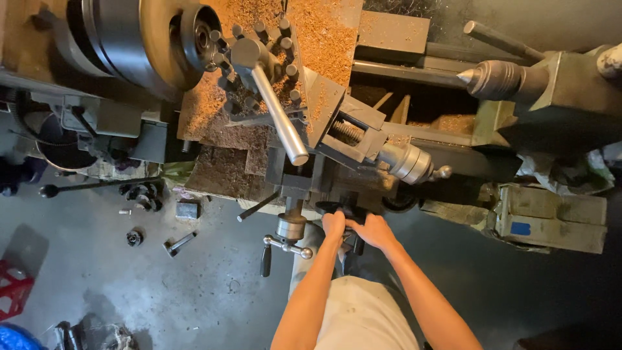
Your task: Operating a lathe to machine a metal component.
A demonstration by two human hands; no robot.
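I look down on a metal lathe covered in orange-brown chips. My left hand and my right hand sit side by side, both closed on a dark handwheel at the front of the carriage; most of the wheel is hidden under them. Just left of my left hand hangs a silver crank with a black grip. Above it stands the tool post with its long steel lever. The chuck is at the upper left. The pointed tailstock centre is at the upper right.
A knurled silver slide dial with a small knob juts out right of the tool post. Loose metal parts lie on the grey concrete floor at the left. A red crate stands at the far left edge, and a greenish box sits under the tailstock.
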